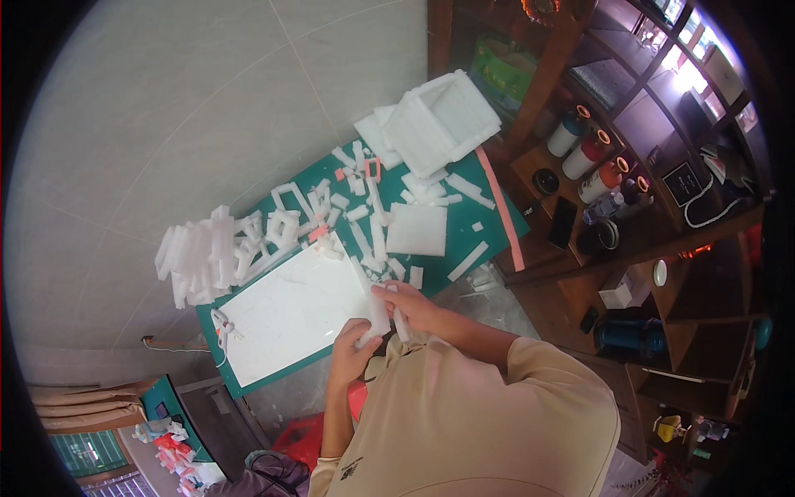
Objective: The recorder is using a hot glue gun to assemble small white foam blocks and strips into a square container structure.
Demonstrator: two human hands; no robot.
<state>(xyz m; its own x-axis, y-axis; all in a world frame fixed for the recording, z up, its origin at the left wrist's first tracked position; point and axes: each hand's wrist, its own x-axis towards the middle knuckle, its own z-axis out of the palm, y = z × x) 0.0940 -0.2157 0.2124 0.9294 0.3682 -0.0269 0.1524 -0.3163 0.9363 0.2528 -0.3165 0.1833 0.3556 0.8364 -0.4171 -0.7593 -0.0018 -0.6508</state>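
While both hands work at the lower middle of the frame, the scene reads from left to right as follows.

Foam heap: a pile of white foam strips (199,257) lies at the left end of the green cutting mat (248,383), partly over its edge onto the pale floor.
White sheet: a large white board (286,315) lies flat on the mat, left of centre, with a small tangle of white cord (222,327) at its left corner.
Left hand: the left hand (352,348) sits just below the sheet's right edge, fingers curled and pinching the lower end of a white foam piece (377,319).
Foam piece: it is held between the two hands, just above the person's chest, at the mat's near edge.
Right hand: the right hand (410,302) grips the piece's upper end, fingers bent round it; a thin foam strip (401,325) hangs beneath this hand.
Scraps: short foam offcuts (364,211) lie scattered over the mat's middle, beside a square foam slab (416,229).
Foam tray: a moulded white foam tray (443,120) rests at the mat's upper right end.
Shelf: a wooden shelf (662,240) fills the right of the frame, carrying several bottles (592,153).
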